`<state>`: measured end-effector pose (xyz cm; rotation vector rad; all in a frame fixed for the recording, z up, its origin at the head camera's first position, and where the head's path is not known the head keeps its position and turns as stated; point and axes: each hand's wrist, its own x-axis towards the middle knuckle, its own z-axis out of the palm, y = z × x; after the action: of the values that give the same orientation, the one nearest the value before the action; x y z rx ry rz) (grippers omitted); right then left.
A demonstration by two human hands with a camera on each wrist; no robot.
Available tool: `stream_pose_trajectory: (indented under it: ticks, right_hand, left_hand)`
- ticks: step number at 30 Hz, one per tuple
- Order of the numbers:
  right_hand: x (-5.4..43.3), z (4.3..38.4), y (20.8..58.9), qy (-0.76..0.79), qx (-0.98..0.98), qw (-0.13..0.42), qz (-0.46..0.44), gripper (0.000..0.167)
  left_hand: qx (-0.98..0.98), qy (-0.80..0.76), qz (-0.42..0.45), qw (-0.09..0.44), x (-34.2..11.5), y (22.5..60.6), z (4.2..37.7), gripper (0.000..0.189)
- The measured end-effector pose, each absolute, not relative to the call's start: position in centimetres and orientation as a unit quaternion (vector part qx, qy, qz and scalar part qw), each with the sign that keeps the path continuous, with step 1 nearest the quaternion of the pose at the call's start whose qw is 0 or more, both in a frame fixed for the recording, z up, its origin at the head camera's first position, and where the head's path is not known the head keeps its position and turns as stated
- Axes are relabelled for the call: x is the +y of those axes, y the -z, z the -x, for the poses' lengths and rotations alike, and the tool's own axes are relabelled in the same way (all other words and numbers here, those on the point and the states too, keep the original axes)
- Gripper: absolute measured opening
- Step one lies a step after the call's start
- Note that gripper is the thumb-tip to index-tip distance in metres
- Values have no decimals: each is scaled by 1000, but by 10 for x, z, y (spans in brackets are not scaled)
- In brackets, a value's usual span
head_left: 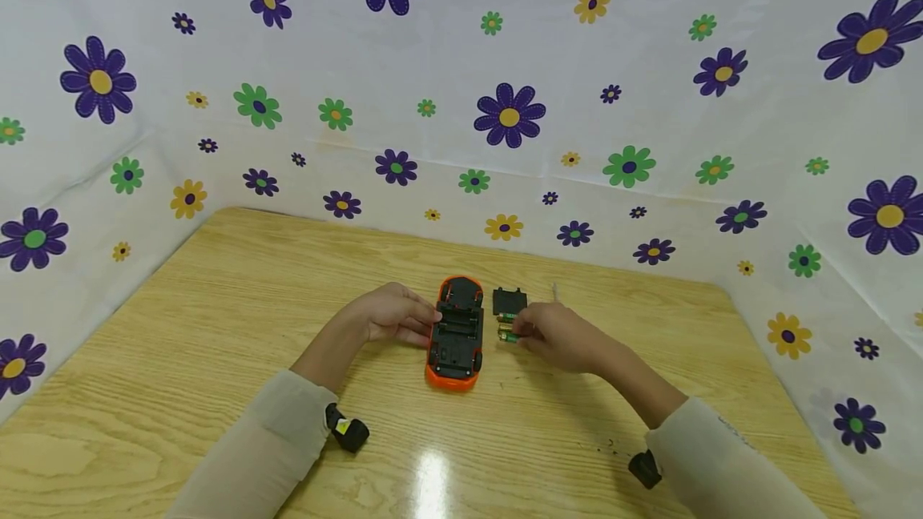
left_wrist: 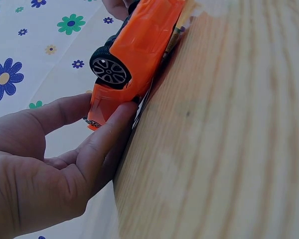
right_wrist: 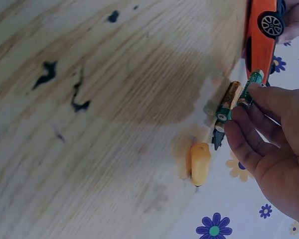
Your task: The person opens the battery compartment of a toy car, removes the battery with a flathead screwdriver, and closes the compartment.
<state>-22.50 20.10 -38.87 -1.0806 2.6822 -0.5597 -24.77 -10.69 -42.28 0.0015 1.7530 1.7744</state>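
An orange toy car (head_left: 456, 355) lies upside down on the wooden table, its black underside up and its battery compartment (head_left: 460, 322) uncovered; no batteries show inside. My left hand (head_left: 395, 315) grips the car by its left side, thumb and fingers on the body (left_wrist: 139, 50). To the right of the car, my right hand (head_left: 562, 336) pinches a green battery (right_wrist: 251, 88) between thumb and fingertips. Beside it on the table lie other batteries (right_wrist: 228, 102), partly hidden by the hand in the head view. A black battery cover (head_left: 509, 299) rests just beyond them.
A small tool with a yellow handle (right_wrist: 200, 164) lies near the right hand, mostly hidden in the head view. Dark marks (right_wrist: 46, 74) spot the tabletop (head_left: 288, 279). Flower-printed white cloth (head_left: 433, 46) surrounds the back and sides.
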Motion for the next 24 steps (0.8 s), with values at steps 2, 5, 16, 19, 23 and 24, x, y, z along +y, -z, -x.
stream_pose_trajectory:
  ticks: [2, 5, 16, 19, 23, 24]
  right_hand:
    - [201, 225, 390, 177, 907, 94, 370, 8]
    - [201, 225, 392, 159, 909, 89, 375, 8]
    - [198, 222, 398, 118, 911, 68, 390, 7]
    - [197, 221, 399, 108, 912, 67, 390, 8]
    - [195, 220, 400, 98, 912, 64, 392, 8]
    - [195, 220, 400, 98, 912, 64, 393, 8]
  left_hand:
    - [665, -675, 0, 318, -107, 423, 248, 47]
    - [664, -676, -1, 318, -107, 424, 248, 48]
    - [666, -675, -3, 319, -108, 424, 248, 48]
    - [665, -676, -3, 319, -108, 424, 248, 49]
    - [662, -677, -1, 322, -108, 424, 248, 49]
    - [663, -676, -1, 322, -109, 424, 248, 49]
